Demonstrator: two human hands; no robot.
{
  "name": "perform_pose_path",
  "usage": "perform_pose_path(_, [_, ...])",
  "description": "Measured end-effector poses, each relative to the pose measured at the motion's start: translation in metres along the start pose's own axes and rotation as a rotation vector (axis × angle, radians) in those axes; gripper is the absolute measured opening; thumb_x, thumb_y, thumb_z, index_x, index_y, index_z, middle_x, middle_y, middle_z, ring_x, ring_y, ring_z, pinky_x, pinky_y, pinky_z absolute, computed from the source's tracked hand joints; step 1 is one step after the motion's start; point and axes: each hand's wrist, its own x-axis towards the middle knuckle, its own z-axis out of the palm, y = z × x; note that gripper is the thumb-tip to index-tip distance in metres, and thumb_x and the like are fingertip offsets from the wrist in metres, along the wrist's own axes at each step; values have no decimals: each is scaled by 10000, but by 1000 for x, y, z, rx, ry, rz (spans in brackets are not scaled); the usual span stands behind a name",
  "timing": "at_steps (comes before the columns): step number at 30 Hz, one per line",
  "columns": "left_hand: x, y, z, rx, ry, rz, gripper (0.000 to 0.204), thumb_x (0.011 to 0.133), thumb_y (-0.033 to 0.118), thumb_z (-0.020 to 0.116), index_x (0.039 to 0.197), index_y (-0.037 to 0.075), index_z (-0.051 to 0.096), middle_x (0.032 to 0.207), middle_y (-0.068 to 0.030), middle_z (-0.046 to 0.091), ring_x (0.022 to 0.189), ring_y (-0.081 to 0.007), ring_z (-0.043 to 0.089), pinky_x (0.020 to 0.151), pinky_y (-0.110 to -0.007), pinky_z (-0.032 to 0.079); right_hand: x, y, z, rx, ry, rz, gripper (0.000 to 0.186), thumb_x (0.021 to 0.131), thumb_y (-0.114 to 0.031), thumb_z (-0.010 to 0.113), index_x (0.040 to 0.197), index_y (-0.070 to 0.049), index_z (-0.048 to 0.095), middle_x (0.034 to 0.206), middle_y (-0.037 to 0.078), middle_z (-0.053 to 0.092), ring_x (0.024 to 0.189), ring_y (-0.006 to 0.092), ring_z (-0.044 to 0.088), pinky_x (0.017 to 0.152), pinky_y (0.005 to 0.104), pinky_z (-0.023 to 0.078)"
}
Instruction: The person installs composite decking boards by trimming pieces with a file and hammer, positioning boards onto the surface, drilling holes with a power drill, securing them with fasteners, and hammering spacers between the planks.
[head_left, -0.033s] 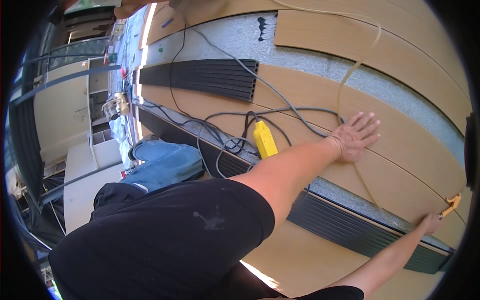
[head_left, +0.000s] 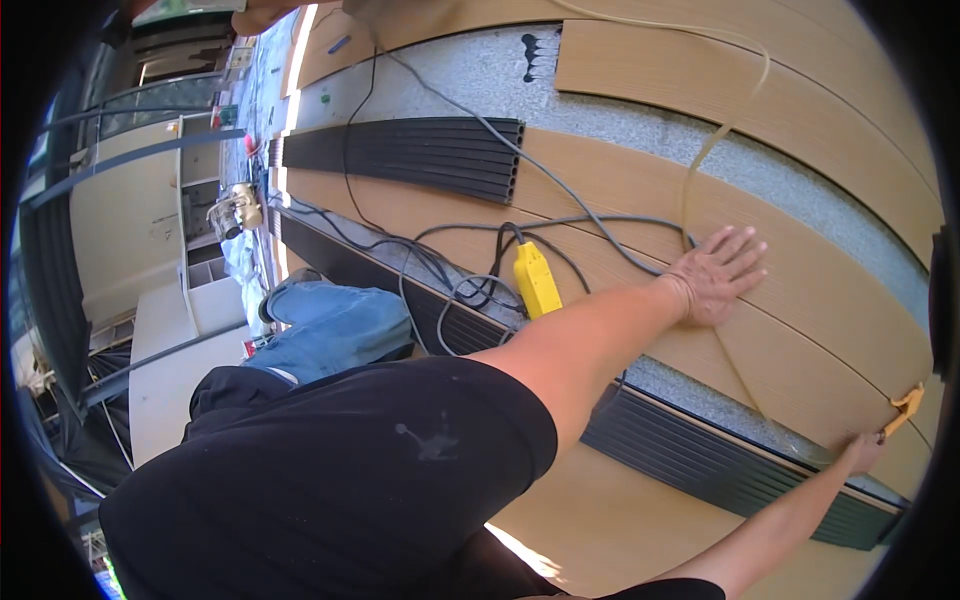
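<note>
**Spread left hand among cables and tan planks, orange tool in the right**

The left hand (head_left: 715,278) lies palm down, fingers fanned wide, over the seam of a tan wood-grained plank (head_left: 790,345). A pale translucent tube (head_left: 712,142) crosses the planks, meeting that hand on its far side and reappearing on its near side. A thin grey cable (head_left: 566,190) reaches the wrist from the upper left. On the near side of the hand, a speckled grey strip (head_left: 690,388) borders a dark grooved board (head_left: 720,468). Left of the hand, just beside the forearm, sits a long yellow plastic box (head_left: 538,281); a tangle of black cables (head_left: 432,262) spreads past it. Beyond the hand lies another tan plank (head_left: 680,75), and farther left a black ribbed board with a hollow end (head_left: 420,158).

The right hand (head_left: 868,452), well apart to the lower right of the left one, is closed around an orange tool with an angled head (head_left: 908,402). The head projects up and right from that hand, over the planks' right end.
</note>
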Motion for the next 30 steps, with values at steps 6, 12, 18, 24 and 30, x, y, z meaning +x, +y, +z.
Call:
perform_pose_path(6, [-4,21,11,-83,159,15,596,886,342,579,1440,121,571,1624,-191,369,1536,-432,253,1250,-582,170,-52,28,-184,1032,-340,325,482,984,-152,574,1450,-36,527,1121,61,636,876,135,544,765,305,483])
perform_pose_path(12, [-7,6,10,-108,172,24,574,936,417,549,1421,111,590,1615,-174,394,1536,-402,271,1252,-561,179,-351,-125,-417,1193,-387,306,685,886,20,538,1549,13,366,1009,16,479,842,82,439,599,200,380])
perform_pose_path(18, [-88,-46,-95,-332,-243,258,517,956,366,610,1426,152,583,1488,-159,534,1402,-334,469,1205,-488,290,-692,-182,-499,1423,-524,267,789,887,-15,643,1577,-19,262,735,18,522,559,118,489,494,248,451])
perform_pose_path(24, [-494,-221,-300,-238,-503,-21,399,950,192,609,1334,91,647,1237,-222,683,1136,-421,643,978,-481,514,-791,-247,-517,1083,-400,323,613,1009,-134,602,1554,-35,337,926,63,610,750,136,601,654,259,506])
perform_pose_path(30, [-945,-409,-517,99,-570,-1024,424,862,184,650,1260,43,680,1280,-234,679,1224,-380,637,1019,-471,513,-787,-380,-545,1059,-333,-571,493,1031,-108,571,1493,12,448,1323,106,605,1246,235,556,1095,345,403])
